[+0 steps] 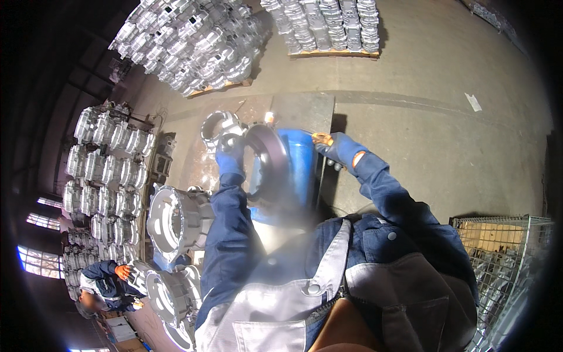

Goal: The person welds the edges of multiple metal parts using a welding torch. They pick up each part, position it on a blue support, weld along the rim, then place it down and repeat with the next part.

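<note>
Blue cylindrical machine (296,167) with round grey flange (268,154) stands beside cast aluminium housing (220,126); gloved left hand (230,154) presses the flange, grip closure indiscernible; gloved right hand (329,144) pinches the cylinder's top edge.

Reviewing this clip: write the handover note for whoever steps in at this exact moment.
Left hand, gloved, grips the silvery metal casting at the top edge of the blue machine. Right hand, gloved, rests on the machine's right side beside the dark round disc; whether it holds anything cannot be told.
More grey castings stand at the person's left; stacked ones sit on pallets ahead.
Done: one casting is up at the disc. Left: the castings waiting at the left appear untouched.
</note>
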Tool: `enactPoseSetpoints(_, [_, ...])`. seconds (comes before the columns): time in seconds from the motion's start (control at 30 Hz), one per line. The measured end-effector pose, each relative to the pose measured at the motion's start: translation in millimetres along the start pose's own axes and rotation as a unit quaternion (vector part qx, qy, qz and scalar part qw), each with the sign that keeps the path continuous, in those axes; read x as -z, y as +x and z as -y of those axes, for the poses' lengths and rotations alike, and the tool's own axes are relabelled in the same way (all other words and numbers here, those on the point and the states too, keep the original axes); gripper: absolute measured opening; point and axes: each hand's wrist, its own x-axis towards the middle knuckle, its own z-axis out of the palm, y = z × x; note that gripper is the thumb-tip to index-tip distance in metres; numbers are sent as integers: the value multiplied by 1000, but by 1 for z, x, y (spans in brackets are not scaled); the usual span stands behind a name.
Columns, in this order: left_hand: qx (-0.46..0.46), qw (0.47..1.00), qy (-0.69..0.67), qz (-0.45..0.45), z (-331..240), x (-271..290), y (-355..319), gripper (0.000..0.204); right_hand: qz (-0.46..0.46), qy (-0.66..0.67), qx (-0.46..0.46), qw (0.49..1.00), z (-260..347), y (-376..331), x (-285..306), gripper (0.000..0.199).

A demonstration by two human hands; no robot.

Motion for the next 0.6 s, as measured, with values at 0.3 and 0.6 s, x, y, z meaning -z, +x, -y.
enactPoseSetpoints(0.3, [0, 1000, 2, 8, 1, 2, 0, 20, 40, -60, -85, 994, 11, -1, 5, 63])
enactPoseSetpoints(0.6, [8, 1000, 11, -11, 13, 3, 10, 24, 14, -6, -158, 987, -8, 9, 7, 59])
